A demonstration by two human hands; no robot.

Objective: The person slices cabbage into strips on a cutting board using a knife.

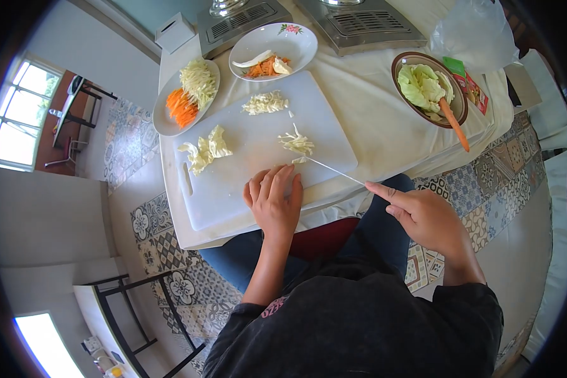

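My right hand (431, 220) is closed around a knife (337, 170), its index finger stretched along the top. The thin blade reaches left over the white cutting board (324, 120), its tip close to a small pile of shredded cabbage (297, 143). My left hand (274, 198) rests on the board's near edge, fingers spread and slightly bent, just short of a small cabbage scrap (300, 159). Left of it lie loose cabbage leaf pieces (206, 150). Farther back on the board is a heap of chopped cabbage (266, 103). The knife's handle is hidden in my hand.
At the back left, a plate (164, 120) holds shredded carrot and cabbage. A flowered bowl (302, 44) contains carrot and pale pieces. On the right, a brown-rimmed bowl (399, 94) holds cabbage and a carrot (453, 125), beside packets (474, 91). Two stoves (365, 28) stand behind.
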